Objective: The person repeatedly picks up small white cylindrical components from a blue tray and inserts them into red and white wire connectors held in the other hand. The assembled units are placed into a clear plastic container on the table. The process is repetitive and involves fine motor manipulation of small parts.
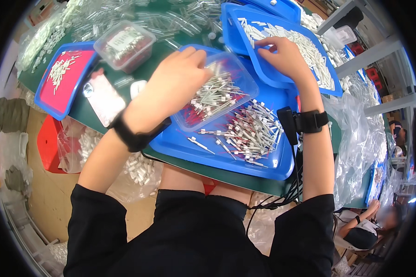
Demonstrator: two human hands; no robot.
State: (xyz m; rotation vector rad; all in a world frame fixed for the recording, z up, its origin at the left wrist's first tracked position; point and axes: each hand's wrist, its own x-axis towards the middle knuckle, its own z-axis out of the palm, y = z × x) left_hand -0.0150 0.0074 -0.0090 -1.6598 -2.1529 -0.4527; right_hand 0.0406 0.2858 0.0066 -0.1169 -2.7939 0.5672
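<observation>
My left hand (182, 76) hovers over a clear plastic box (247, 87) that holds a heap of thin white and red stick-like pieces. Its fingers are curled together, slightly blurred, and whatever they hold is hidden. The box sits tilted on a blue tray (208, 159), where a loose pile of similar white pieces with thin red ends (254, 131) lies to its right. Above the near left edge of another blue tray, full of short white tubes (305, 48), is my right hand (284, 57). Its thumb and fingers are bent in a pinch; any small piece between them cannot be made out.
On the left are a blue tray with a pink base (74, 87), a lidded clear box (125, 46) and a phone in a pale case (104, 99). Clear tubes (175, 21) cover the far table. Black cables (289, 196) hang by my right arm. Another person (365, 228) sits at right.
</observation>
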